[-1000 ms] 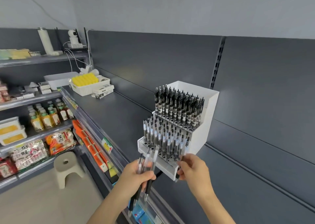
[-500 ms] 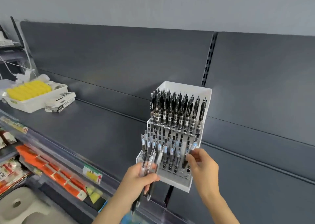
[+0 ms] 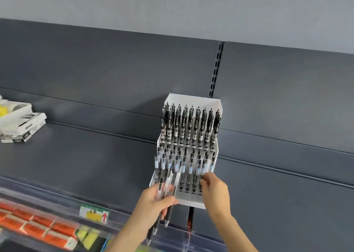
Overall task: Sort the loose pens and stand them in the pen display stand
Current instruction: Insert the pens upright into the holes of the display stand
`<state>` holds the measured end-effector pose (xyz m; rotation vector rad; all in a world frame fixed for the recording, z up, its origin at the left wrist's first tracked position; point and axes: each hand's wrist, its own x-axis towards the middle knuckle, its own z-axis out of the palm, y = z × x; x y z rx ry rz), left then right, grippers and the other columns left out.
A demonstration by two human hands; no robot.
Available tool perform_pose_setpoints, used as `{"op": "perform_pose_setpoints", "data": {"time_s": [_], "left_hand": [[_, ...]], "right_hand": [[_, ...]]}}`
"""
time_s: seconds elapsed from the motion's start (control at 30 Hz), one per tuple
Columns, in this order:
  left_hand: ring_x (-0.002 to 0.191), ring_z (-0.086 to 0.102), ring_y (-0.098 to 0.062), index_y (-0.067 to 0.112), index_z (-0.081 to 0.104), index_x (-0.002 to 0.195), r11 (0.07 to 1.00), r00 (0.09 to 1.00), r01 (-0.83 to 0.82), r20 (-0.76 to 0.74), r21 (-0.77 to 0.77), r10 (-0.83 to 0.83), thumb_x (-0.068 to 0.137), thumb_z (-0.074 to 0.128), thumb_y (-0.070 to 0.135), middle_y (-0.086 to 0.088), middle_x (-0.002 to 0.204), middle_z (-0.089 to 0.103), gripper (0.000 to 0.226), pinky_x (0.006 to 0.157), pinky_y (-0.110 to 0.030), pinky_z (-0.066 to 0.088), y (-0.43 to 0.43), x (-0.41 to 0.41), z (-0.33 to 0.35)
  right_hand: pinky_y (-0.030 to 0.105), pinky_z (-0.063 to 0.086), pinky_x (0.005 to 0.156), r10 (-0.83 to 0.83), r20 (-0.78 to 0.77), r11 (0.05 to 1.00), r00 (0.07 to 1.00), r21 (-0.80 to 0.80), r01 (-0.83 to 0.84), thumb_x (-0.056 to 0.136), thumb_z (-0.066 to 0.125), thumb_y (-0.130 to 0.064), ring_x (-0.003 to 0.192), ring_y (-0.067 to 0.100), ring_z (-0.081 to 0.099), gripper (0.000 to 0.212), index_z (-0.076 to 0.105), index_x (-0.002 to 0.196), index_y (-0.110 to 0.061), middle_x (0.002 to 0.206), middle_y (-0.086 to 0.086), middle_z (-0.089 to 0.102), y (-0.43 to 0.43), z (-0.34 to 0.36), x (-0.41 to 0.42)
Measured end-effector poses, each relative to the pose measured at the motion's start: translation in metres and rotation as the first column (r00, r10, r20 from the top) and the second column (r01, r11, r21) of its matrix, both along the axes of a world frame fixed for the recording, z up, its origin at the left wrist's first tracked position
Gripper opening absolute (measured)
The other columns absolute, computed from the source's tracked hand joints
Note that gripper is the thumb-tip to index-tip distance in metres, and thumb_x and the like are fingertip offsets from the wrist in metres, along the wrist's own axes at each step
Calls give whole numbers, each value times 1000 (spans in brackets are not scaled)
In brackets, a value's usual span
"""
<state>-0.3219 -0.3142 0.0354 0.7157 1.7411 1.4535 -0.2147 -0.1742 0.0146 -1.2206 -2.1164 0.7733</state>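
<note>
A white tiered pen display stand sits on the dark grey shelf. Black pens fill its upper tier, and clear pens with blue labels stand in the lower tier. My left hand grips a bundle of loose pens just in front of the stand's left corner, tips pointing down. My right hand is at the front right of the lower tier, its fingertips pinching a pen that stands among the front holes. Most of that pen is hidden by my fingers.
Flat white boxes are stacked at the far left of the shelf. A green and yellow price label hangs on the shelf's front rail, with orange packs below. A slotted upright runs up the back panel behind the stand.
The view has swung right and closer to the stand. My right hand carried its pen from the stand's front edge up into the lower tier's right side. My left hand kept its bundle.
</note>
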Motion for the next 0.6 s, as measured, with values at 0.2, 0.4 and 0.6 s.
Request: {"op": "perform_pose_setpoints", "data": {"time_s": [0.2, 0.4, 0.6], "left_hand": [[46, 42, -13, 12, 63, 95, 1000, 1000, 2, 6, 23, -3, 83, 63, 2, -27, 84, 62, 17, 54, -26, 43, 1, -2, 2], [47, 43, -13, 6, 61, 93, 999, 1000, 14, -7, 37, -14, 83, 62, 1, -35, 91, 62, 11, 54, -26, 43, 5, -2, 3], [47, 43, -13, 8, 61, 94, 997, 999, 44, 7, 60, -45, 83, 62, 1, -35, 91, 62, 13, 52, -25, 42, 16, 3, 4]], "right_hand": [[28, 47, 60, -47, 21, 999, 999, 4, 47, 95, 48, -14, 67, 19, 59, 14, 59, 95, -6, 76, 2, 62, -4, -4, -3], [27, 44, 62, -64, 54, 997, 996, 43, 62, 95, 47, -17, 76, 19, 54, 15, 59, 96, -8, 74, -1, 52, -3, -6, -3], [24, 46, 66, -65, 65, 998, 996, 5, 65, 95, 49, -19, 82, 18, 58, 19, 61, 105, -8, 87, 2, 63, -6, -3, 1]]}}
